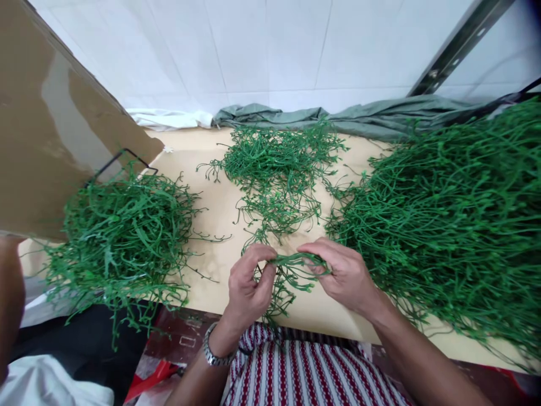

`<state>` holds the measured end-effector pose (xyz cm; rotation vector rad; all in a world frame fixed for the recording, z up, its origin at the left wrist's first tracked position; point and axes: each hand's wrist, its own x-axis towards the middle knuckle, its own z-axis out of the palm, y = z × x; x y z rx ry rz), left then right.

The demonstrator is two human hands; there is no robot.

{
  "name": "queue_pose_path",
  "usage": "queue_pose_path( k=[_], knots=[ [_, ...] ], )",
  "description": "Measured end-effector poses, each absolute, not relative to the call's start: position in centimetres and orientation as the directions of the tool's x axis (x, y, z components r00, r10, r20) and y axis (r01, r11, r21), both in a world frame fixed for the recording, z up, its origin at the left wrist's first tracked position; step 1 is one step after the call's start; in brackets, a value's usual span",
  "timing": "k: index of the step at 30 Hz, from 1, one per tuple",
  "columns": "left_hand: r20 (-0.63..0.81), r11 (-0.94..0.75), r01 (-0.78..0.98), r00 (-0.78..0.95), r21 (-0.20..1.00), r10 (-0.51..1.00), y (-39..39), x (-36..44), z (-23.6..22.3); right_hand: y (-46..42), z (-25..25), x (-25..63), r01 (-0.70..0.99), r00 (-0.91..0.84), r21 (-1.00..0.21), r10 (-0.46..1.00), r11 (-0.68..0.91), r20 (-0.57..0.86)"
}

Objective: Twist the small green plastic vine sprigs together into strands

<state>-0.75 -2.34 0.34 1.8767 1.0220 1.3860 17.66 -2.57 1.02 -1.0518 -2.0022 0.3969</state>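
A small bunch of thin green plastic-looking stems with branching tips [296, 261] stretches between my hands, low over the table. My left hand [252, 286], with a metal watch on its wrist, pinches one end between thumb and fingers. At the other end, my right hand [344, 275] has its thumb and fingers closed on the tips. More loose stems hang or lie below my left hand; I cannot tell whether they belong to the held bunch. Just beyond my hands lies a loose middle pile of similar stems [273, 158].
A large heap of stems [448, 225] covers the table's right side. Another tangled pile [127, 237] overhangs the front edge at left, beside a cardboard sheet or box [54, 124]. Green cloth [359, 121] lines the wall. Another person's arm [10, 299] shows at far left.
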Motion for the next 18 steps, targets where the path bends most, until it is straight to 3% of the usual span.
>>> queue_pose_path(
  k=[5,13,15,18],
  knots=[
    [0.556,-0.615,0.365,0.265,0.699,0.788,-2.2,-0.5,0.6,-2.7,1.2,18.2,0.540,-0.251,-0.495,0.692,0.680,0.677],
    [0.468,-0.564,0.431,0.314,0.705,0.826,-2.4,-0.2,0.8,-2.9,0.8,18.4,0.526,-0.244,-0.424,0.608,0.737,0.756],
    [0.462,-0.557,0.441,0.311,0.704,0.831,-2.3,-0.2,0.8,-3.1,0.8,18.6,0.529,-0.247,-0.434,0.621,0.730,0.744],
    [0.464,-0.541,0.469,0.279,0.698,0.841,-2.1,-0.2,0.8,-3.6,1.9,19.3,0.496,-0.218,-0.561,0.720,0.663,0.659]
  ],
)
